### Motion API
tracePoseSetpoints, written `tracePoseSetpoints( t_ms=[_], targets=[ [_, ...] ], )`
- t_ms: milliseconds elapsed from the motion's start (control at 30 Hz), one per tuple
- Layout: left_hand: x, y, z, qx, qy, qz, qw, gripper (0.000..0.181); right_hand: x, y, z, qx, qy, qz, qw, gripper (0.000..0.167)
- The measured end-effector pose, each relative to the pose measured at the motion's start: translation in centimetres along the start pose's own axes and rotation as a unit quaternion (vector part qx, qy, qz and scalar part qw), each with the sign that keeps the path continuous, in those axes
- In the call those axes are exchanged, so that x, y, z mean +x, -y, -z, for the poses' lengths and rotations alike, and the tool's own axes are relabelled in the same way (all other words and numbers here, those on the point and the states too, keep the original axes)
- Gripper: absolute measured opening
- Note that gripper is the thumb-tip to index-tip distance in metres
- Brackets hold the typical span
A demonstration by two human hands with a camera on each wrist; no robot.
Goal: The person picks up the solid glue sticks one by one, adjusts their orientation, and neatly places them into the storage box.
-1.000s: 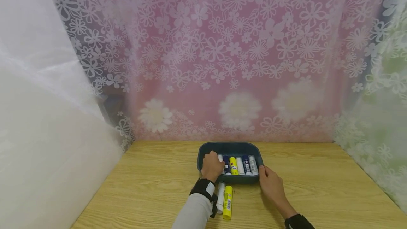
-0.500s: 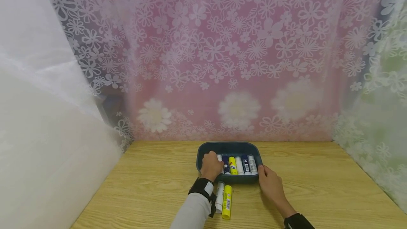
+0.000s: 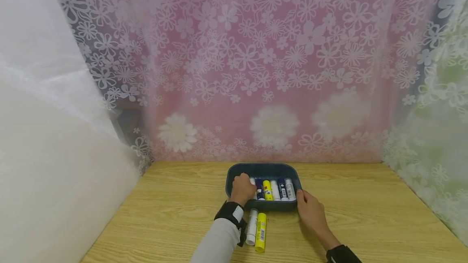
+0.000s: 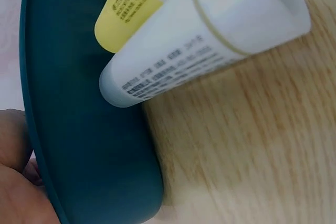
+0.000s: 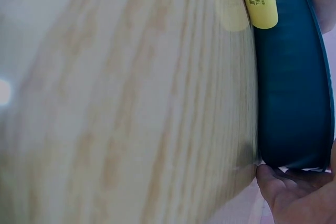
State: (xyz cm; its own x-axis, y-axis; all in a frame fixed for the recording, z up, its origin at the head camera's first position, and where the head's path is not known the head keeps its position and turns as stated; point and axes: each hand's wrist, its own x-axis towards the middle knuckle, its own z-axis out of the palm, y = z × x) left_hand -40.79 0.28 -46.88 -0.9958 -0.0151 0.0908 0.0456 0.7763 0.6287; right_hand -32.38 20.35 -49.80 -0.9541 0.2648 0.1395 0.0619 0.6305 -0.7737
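In the head view a dark teal plastic box (image 3: 268,205) stands on the table, with a row of glue sticks lying side by side in it: white, navy and yellow, such as the yellow one (image 3: 267,190). My left hand (image 3: 243,189) reaches over the front rim into the box's left end; its fingertips and anything between them are hidden. My right hand (image 3: 312,212) holds the box's right front corner, thumb near the rim and fingers against the side. Before the box lie a white glue stick (image 4: 173,56) and a yellow glue stick (image 3: 261,232), close together, beside my left wrist.
The wood-grain table (image 3: 175,206) reaches back to a pink flowered curtain (image 3: 234,92). A white sheet (image 3: 55,153) hangs at the left and a green-white flowered one (image 3: 435,141) at the right.
The left wrist and sleeve have shifted slightly to the left, while the left hand stays in the box. The right hand and the box show almost no movement.
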Motion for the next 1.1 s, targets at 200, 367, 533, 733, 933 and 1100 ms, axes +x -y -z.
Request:
tracePoseSetpoints(
  t_ms=[200, 367, 533, 733, 933, 1100],
  targets=[
    [-0.3, -0.5, 0.9, -0.007, 0.026, 0.017, 0.9995, 0.018, -0.1, 0.3, 0.1, 0.002, 0.006, -0.003, 1.0000, 0.049],
    [-0.6, -0.9, 1.5, -0.009, 0.034, 0.013, 0.9993, 0.015, -0.2, 0.4, 0.2, 0.001, 0.012, -0.005, 0.9999, 0.051],
    [-0.4, -0.9, 1.5, 0.003, 0.037, 0.008, 0.9993, 0.016, -0.2, 0.4, 0.2, 0.000, 0.010, -0.005, 0.9999, 0.051],
    [-0.5, -0.8, 1.8, -0.004, 0.041, 0.002, 0.9992, 0.011, 0.1, 0.2, 0.1, -0.010, 0.002, -0.001, 0.9999, 0.043],
    [-0.7, -0.8, 2.3, -0.017, 0.038, -0.005, 0.9991, 0.011, 0.1, 0.1, 0.1, -0.011, 0.001, 0.001, 0.9999, 0.043],
    [-0.5, -0.8, 2.5, -0.011, 0.035, -0.010, 0.9993, 0.011, 0.0, 0.1, 0.2, -0.009, -0.001, 0.001, 1.0000, 0.044]
  ],
)
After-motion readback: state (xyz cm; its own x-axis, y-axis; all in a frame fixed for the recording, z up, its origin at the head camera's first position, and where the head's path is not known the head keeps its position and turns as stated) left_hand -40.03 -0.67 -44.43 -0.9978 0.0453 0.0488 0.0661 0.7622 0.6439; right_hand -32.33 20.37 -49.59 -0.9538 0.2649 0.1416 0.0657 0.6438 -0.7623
